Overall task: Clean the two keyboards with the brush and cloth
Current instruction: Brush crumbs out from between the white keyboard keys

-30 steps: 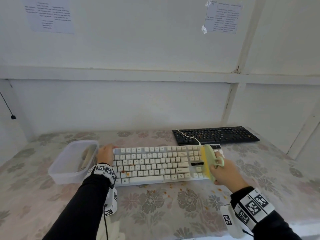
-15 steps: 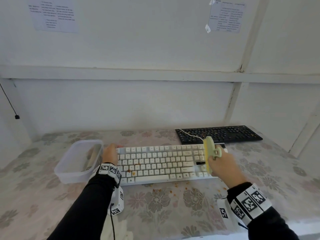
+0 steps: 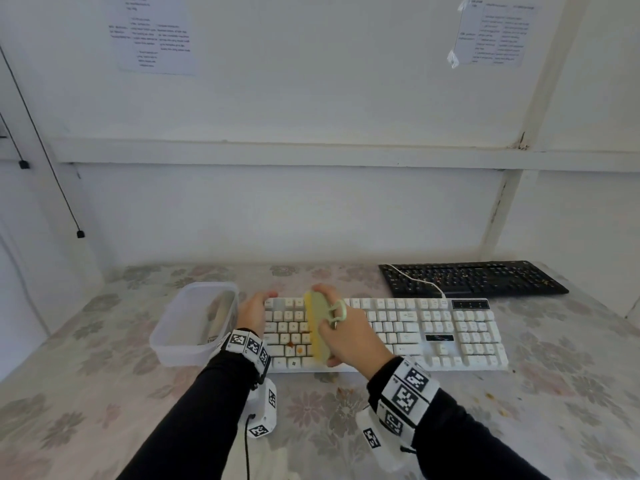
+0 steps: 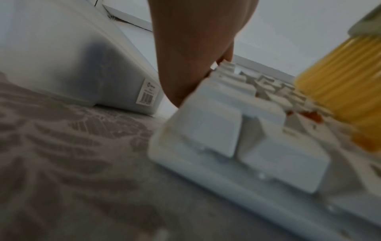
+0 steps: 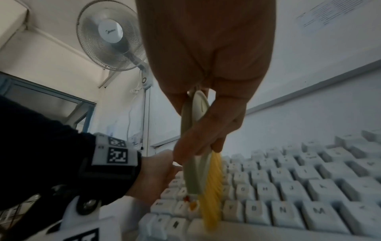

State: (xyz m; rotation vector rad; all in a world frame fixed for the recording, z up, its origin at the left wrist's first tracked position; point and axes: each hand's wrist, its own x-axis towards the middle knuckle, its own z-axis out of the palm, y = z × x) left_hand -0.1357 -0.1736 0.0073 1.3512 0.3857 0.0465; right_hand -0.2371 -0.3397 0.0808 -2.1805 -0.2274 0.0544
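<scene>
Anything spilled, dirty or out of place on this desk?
Yes. Orange-brown crumbs dot the white keyboard beside the brush, which the right hand holds. More crumbs lie on the tablecloth in front and across the black keyboard.

White walls (image 3: 311,98), floral tablecloth (image 3: 104,393), wall fan (image 5: 111,37).
</scene>
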